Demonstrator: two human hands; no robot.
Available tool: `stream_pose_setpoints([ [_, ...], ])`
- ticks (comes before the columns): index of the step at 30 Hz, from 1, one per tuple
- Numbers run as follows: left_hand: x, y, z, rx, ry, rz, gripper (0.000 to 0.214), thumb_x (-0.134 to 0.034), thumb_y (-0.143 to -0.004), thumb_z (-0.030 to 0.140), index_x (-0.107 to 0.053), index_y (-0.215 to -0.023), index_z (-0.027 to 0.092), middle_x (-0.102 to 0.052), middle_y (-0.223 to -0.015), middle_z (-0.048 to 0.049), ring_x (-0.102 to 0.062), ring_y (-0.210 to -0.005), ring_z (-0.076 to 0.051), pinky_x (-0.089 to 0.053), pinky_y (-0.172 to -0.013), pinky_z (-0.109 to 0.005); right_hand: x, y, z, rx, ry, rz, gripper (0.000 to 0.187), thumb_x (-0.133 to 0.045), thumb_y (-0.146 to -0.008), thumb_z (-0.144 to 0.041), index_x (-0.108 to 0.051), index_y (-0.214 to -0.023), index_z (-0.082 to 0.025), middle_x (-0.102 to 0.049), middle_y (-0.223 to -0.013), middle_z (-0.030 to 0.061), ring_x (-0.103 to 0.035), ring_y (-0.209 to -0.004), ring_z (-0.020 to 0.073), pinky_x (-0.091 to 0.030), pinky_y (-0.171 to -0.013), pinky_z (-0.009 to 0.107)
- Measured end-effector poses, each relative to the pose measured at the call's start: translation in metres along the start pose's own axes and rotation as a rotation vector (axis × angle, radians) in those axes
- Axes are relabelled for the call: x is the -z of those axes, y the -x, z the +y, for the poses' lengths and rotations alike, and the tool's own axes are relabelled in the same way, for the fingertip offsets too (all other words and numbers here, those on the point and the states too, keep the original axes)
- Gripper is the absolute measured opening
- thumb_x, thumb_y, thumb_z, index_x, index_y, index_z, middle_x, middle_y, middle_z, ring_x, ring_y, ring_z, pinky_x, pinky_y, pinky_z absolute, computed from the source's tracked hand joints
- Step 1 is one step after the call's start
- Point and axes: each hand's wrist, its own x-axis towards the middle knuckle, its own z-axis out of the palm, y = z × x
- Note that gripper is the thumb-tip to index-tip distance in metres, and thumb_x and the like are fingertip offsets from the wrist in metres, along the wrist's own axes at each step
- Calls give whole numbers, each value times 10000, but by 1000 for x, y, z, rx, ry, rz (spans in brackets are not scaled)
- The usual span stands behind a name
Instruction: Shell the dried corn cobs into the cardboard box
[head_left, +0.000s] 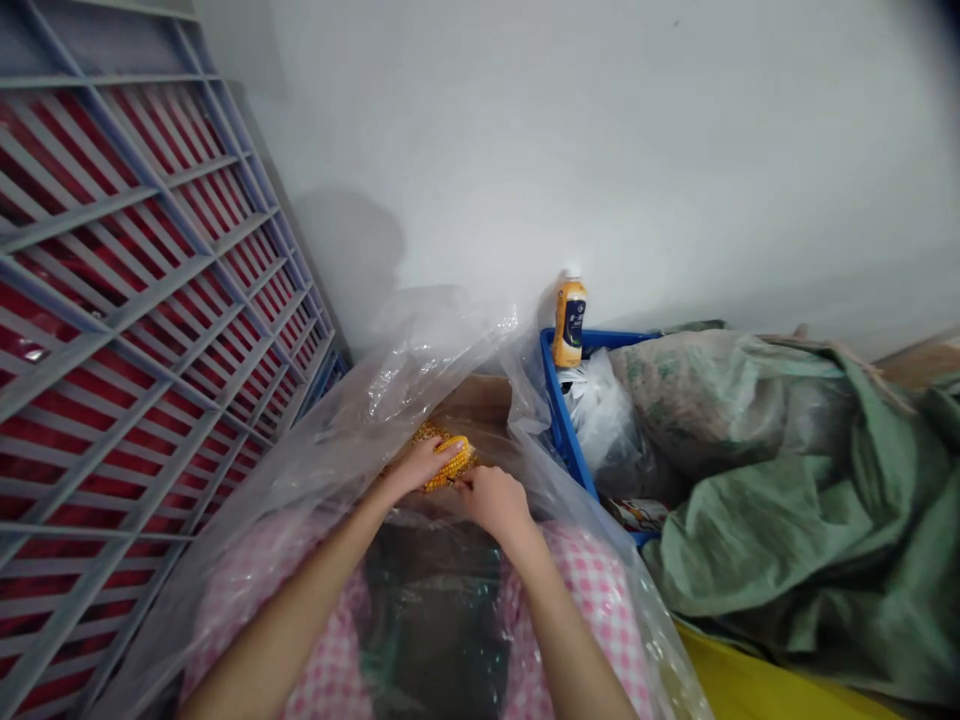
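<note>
The left hand [414, 470] has its fingers closed round the corn [454, 464] over the open bag [375, 395]; the right hand's [496, 502] curled fingers meet the corn's near side, their grip unclear.

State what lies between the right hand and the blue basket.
In the head view, clear plastic sheeting lies between the right hand, at the corn cob, and the blue basket.

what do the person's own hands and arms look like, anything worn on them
The left hand and right hand are bare, without gloves. No sleeve, watch or bracelet shows on the visible parts of the forearms; small details such as rings are too blurred to tell. Beneath the arms is pink-and-white checked clothing, seen through clear plastic.
</note>
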Motion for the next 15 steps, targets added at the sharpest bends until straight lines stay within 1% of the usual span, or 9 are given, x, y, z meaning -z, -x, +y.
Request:
stream_pose_setpoints([
  [3, 9, 9, 14, 154, 212, -172, 619, -438, -689, 688, -618, -1000, 185, -644, -665, -30, -518, -458, -139, -380, -430, -246, 8, -1, 8, 85, -146, 4, 296, -441, -816, -339, -705, -771, -213, -690, -771, 85, -626, -720, 225, -367, -586, 275],
  [4, 13, 12, 20, 189, 282, -202, 624, -432, -690, 694, -626, -1000, 188, -638, -631, -27, -496, -417, -128, -359, -396, -237, 10, -1, 10, 117, -207, 7, 310, -434, -822, -354, -702, -747, -215, -681, -728, 66, -609, -681, 203, -348, -570, 262],
  [6, 19, 19, 30, 226, 399, -224, 619, -432, -692, 695, -656, -938, 173, -628, -581, -34, -487, -390, -120, -346, -363, -229, 14, -2, 14, 183, -331, 22, 343, -416, -835, -379, -690, -713, -214, -654, -666, 34, -565, -626, 164, -320, -556, 244],
  [9, 26, 25, 41, 216, 534, -220, 587, -448, -699, 679, -670, -874, 164, -637, -579, -46, -516, -411, -125, -371, -359, -222, 17, -3, 19, 268, -466, 25, 371, -410, -839, -408, -660, -667, -195, -599, -605, 4, -497, -576, 129, -296, -546, 231],
  [11, 27, 27, 43, 219, 583, -171, 554, -471, -703, 660, -665, -874, 170, -632, -561, -36, -517, -409, -123, -384, -362, -217, 18, -4, 22, 294, -547, 6, 382, -410, -837, -426, -635, -647, -182, -547, -567, -10, -461, -554, 118, -288, -536, 226],
  [13, 27, 29, 42, 223, 631, -98, 524, -495, -709, 634, -657, -903, 175, -621, -542, -20, -511, -397, -117, -392, -363, -213, 17, -7, 23, 261, -659, 35, 409, -376, -848, -456, -613, -663, -178, -499, -551, -19, -441, -552, 115, -293, -537, 223],
  [15, 22, 30, 40, 232, 703, -50, 513, -500, -719, 618, -647, -944, 180, -631, -564, -15, -518, -398, -114, -404, -370, -211, 15, -9, 21, 176, -792, 145, 429, -345, -852, -494, -583, -688, -177, -475, -566, -19, -430, -564, 116, -305, -542, 223],
])
